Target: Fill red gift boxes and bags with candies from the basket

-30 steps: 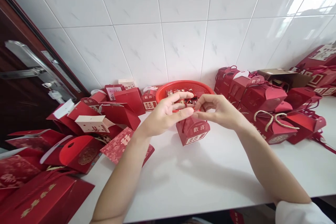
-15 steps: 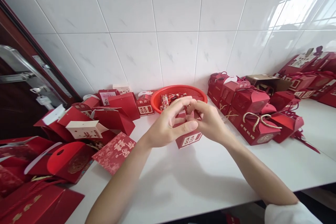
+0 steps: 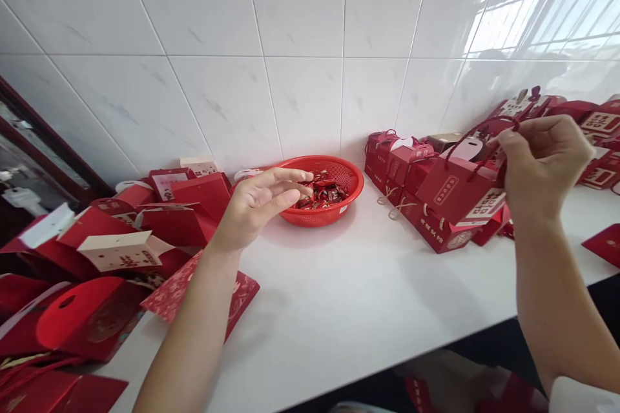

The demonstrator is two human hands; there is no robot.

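Note:
My left hand [image 3: 259, 200] hangs with fingers apart over the near-left rim of a round red plastic basket [image 3: 349, 171], holding nothing. Red-wrapped sweets [image 3: 320, 193] lie heaped inside the basket, just past my fingertips. Well to the right, my right hand [image 3: 545, 164] pinches the red cord handles of a small red gift box [image 3: 453, 190]. The box hangs tilted above the counter, with a gold double-happiness label on its end.
Red gift boxes and bags [image 3: 179, 197] lie heaped at the left on the white counter [image 3: 349, 310], and more gift boxes [image 3: 402, 171] stand at the right. A white tiled wall [image 3: 300, 45] rises behind them.
My hands have parted. The right hand has lifted the gift box off the counter and carried it right, and the left hand has moved over the basket. The view has turned slightly right.

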